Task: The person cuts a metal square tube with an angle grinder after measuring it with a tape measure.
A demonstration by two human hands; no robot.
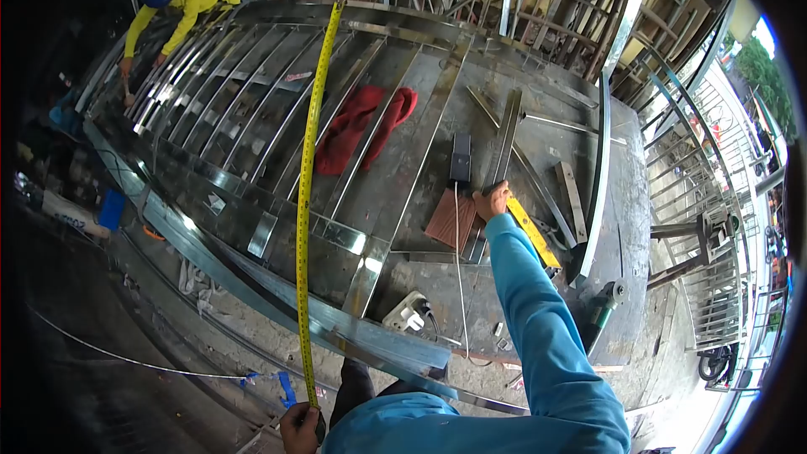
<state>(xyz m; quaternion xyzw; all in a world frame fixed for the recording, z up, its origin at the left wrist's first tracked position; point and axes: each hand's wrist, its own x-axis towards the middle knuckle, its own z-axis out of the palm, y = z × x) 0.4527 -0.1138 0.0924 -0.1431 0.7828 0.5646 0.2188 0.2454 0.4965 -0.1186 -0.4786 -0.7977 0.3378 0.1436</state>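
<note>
My left hand (300, 427) is closed around the near end of a yellow tape measure (306, 202). The blade stretches away across a shiny metal frame (424, 139) of parallel bars, and its far end rests on the frame's far rail. My right hand (492, 199) has its fingers wrapped around a square metal tube (506, 130) lying on the workbench. Beside that hand are a yellow spirit level (533, 234) and a brown block (449, 219). Just beyond the block stands a small dark box (461, 158). A red cloth (357, 134) lies under the frame's bars.
A co-worker in a yellow top (195, 8) bends over the frame's far left end. An angle grinder (603, 313) lies at the workbench's (538, 345) right edge. A white power socket (408, 313) with a cord sits near the front. Metal railings stand behind and to the right.
</note>
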